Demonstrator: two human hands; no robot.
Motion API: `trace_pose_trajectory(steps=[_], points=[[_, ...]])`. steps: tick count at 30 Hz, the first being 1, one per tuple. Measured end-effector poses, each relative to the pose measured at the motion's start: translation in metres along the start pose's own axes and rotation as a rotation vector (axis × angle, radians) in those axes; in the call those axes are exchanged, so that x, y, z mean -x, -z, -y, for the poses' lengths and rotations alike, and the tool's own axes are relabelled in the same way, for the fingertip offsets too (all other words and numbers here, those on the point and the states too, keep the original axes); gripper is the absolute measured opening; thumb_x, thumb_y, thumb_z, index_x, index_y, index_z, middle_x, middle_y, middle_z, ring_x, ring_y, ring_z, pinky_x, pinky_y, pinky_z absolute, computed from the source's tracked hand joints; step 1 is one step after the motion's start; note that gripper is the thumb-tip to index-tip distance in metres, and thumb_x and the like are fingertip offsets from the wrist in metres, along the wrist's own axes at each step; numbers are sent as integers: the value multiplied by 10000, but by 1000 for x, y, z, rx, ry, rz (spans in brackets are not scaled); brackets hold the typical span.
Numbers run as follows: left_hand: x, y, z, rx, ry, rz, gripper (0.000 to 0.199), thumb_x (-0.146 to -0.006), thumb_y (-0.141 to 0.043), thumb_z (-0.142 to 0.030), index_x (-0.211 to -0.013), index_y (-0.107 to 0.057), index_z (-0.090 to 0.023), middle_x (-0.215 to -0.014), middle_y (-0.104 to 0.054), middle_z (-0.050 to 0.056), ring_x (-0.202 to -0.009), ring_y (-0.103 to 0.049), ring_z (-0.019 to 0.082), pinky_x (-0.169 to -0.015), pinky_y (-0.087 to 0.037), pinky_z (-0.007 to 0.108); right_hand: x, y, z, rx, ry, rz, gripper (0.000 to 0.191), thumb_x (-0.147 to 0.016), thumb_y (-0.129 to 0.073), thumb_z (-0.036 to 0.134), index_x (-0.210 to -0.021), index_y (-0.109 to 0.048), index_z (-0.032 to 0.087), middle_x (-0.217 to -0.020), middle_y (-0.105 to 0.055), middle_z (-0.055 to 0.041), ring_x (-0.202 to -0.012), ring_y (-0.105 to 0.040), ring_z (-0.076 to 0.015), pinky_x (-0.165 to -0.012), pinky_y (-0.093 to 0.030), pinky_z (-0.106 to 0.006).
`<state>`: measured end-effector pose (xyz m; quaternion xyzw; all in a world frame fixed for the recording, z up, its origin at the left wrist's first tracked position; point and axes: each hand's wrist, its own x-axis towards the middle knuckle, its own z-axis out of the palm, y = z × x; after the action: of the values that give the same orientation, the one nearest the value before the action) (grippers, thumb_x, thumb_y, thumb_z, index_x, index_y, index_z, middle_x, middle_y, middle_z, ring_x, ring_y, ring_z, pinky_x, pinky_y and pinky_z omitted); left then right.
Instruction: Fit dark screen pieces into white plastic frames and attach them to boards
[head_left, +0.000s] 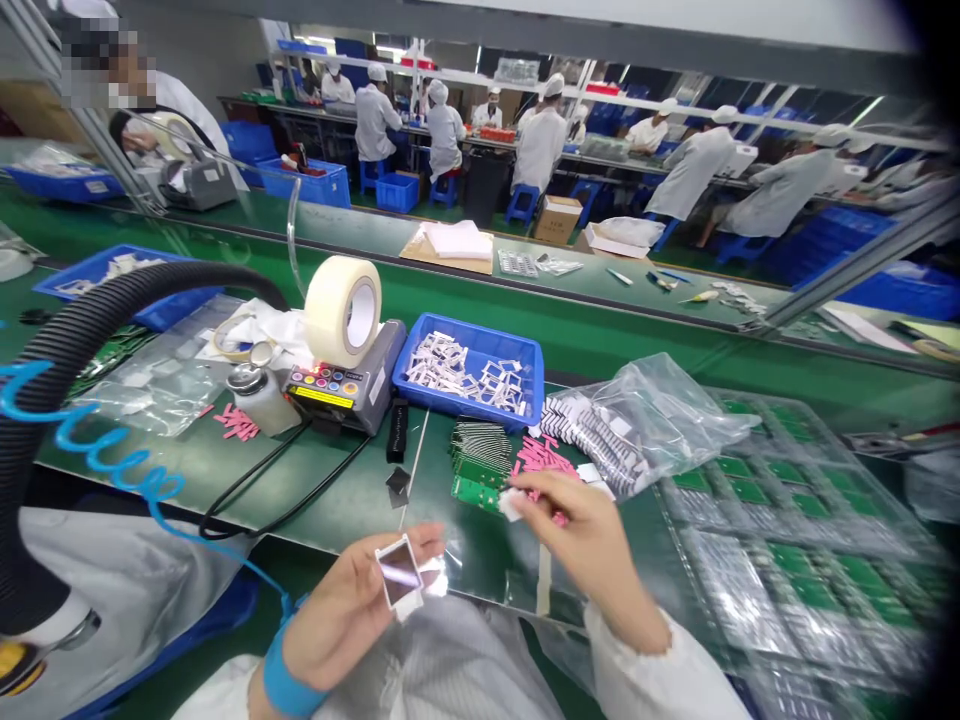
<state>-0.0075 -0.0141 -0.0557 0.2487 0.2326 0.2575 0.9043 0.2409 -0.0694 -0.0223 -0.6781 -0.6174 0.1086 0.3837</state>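
My left hand [352, 600], with a blue band at the wrist, holds a small display in a white frame [400, 575] over the front edge of the green table. Thumb and fingers of my right hand [574, 525] pinch a small white piece [511, 504] beside the green circuit boards [480, 480]. Pink strips [544, 456] lie just behind my right hand. Behind the boards sits a blue bin [534, 375] with white frames in it.
A tape dispenser [364, 385] with a large tape roll stands left of the bin, near a metal-topped bottle [262, 395]. A black hose [112, 290] arches at left. Clear trays of boards [810, 540] fill the right. People in white sit beyond.
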Motion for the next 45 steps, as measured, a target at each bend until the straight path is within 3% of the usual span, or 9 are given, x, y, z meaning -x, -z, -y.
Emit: trace_pose_trajectory(steps=[3,5,13,19,23,30,34,39,45], points=[[3,-10,-2,-45,-32,30,412,-664,-749,-423,-983,-714,-164,-1401,-474,136,-1305,-389,326,-1060,-349,416,2,-33,44,30,217,-4,193,-906,-486,212,-954,-663,154,-703,-633,-43,-570,-577,-132,-504,-466,-247],[5,-14,-3,-32,-51,24,411,-656,-757,-415,-978,-717,-163,-1344,-535,133,-1263,-445,316,-1062,-347,404,3,-51,61,104,310,1,258,-933,-408,175,-999,-655,139,-740,-630,-65,-607,-586,-143,-518,-480,-253],[8,-17,-7,97,-203,-44,319,-718,-709,-396,-956,-720,-184,-987,-713,76,-1002,-613,232,-995,-406,361,10,-88,71,33,379,-39,383,-911,-425,87,-1291,-464,116,-921,-633,-102,-850,-591,-193,-737,-529,-317],[7,-20,-6,131,-244,-51,332,-738,-700,-354,-1024,-701,-186,-1014,-708,86,-1056,-594,247,-1018,-379,372,0,-92,77,86,405,-139,186,-901,-441,100,-977,-609,122,-799,-590,-82,-707,-527,-169,-574,-457,-276],[6,-16,-7,149,-302,-100,381,-791,-641,-349,-1133,-652,-179,-1151,-665,108,-1110,-568,232,-1009,-392,336,0,-92,84,134,436,-150,226,-878,-436,74,-1018,-608,123,-789,-553,-82,-697,-464,-172,-570,-410,-292],[13,-10,-13,70,-230,-32,335,-725,-704,-388,-968,-714,-159,-1053,-679,113,-1001,-606,245,-960,-418,366,-2,-72,76,-176,320,49,300,-857,-460,140,-1121,-583,209,-1068,-550,-101,-1015,-507,-234,-802,-451,-409],[16,-11,-14,12,-167,71,356,-650,-759,-424,-847,-723,-130,-914,-647,82,-907,-604,226,-894,-434,343,-6,-73,68,-159,351,108,216,-875,-516,164,-1060,-608,227,-960,-667,-55,-866,-616,-187,-792,-448,-380],[13,-14,-12,21,-178,65,344,-657,-763,-401,-843,-723,-115,-859,-624,49,-867,-585,163,-835,-435,247,-2,-83,67,-127,418,-17,192,-857,-547,116,-981,-628,239,-909,-706,-19,-768,-654,-161,-826,-430,-396],[15,-5,-12,67,-229,51,335,-700,-728,-401,-917,-722,-147,-1040,-689,82,-974,-617,204,-898,-455,295,7,-75,79,-276,239,-88,116,-839,-549,147,-808,-638,214,-897,-626,-53,-808,-607,-169,-678,-478,-293]])
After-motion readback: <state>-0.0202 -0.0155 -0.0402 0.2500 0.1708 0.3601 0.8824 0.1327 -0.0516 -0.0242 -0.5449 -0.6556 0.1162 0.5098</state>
